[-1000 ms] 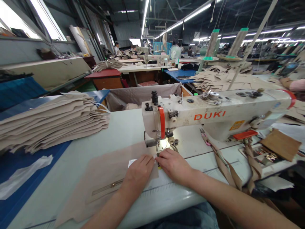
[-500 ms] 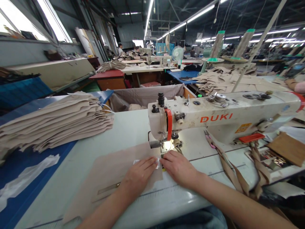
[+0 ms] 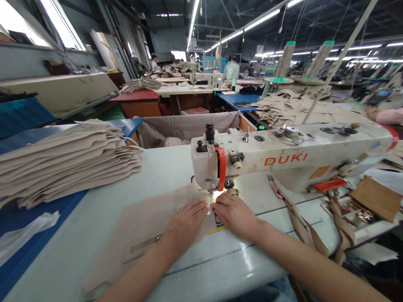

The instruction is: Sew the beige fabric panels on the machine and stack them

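A thin beige fabric panel (image 3: 147, 222) lies on the sewing table, with a narrow zip-like slot (image 3: 146, 243) in it near my left forearm. My left hand (image 3: 185, 220) rests flat on the panel, fingers stretched together. Its fingertips touch a small white piece (image 3: 208, 208) just in front of the needle area. My right hand (image 3: 234, 214) is closed, fingers bent, meeting that piece from the right; what it pinches is hidden. Both hands are directly before the lit presser foot of the sewing machine (image 3: 252, 157). A yellow strip (image 3: 215, 230) shows below the right fingers.
Stacked beige panels (image 3: 69, 157) stand on the left, beside a white strip (image 3: 30, 230) on a blue surface. Pink-handled snips (image 3: 274, 186) and beige straps (image 3: 299, 218) lie right of the machine. A cloth-lined bin (image 3: 189, 126) is behind. Another person's arm (image 3: 388, 115) shows far right.
Both hands and the white piece have moved slightly nearer the needle. The grey cylinder left of the presser foot no longer shows. More of the yellow strip is visible. The view has shifted a little.
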`<state>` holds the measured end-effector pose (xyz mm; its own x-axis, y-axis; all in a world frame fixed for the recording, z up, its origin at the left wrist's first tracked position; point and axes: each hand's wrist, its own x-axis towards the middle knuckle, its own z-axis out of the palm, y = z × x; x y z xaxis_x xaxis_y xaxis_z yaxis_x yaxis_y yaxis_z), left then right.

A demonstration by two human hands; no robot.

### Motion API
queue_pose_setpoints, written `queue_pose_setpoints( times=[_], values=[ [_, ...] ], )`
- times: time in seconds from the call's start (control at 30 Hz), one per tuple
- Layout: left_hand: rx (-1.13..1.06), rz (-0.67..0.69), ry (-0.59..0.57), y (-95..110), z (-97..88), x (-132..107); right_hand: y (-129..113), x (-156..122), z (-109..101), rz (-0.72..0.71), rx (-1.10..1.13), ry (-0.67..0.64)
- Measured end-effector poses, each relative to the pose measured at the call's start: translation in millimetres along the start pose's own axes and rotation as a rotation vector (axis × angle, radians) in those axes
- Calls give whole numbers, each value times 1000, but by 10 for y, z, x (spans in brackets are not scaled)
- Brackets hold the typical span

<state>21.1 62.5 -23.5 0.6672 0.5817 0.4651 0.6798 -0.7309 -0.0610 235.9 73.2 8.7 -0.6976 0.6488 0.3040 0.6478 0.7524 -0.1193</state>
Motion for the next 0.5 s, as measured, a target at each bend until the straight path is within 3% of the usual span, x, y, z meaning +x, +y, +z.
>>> queue_pose_setpoints(
  times=[0.5],
  values=[
    [-48,21,43,-105,103,88,20,40,20,52,-43,11]
  ],
)
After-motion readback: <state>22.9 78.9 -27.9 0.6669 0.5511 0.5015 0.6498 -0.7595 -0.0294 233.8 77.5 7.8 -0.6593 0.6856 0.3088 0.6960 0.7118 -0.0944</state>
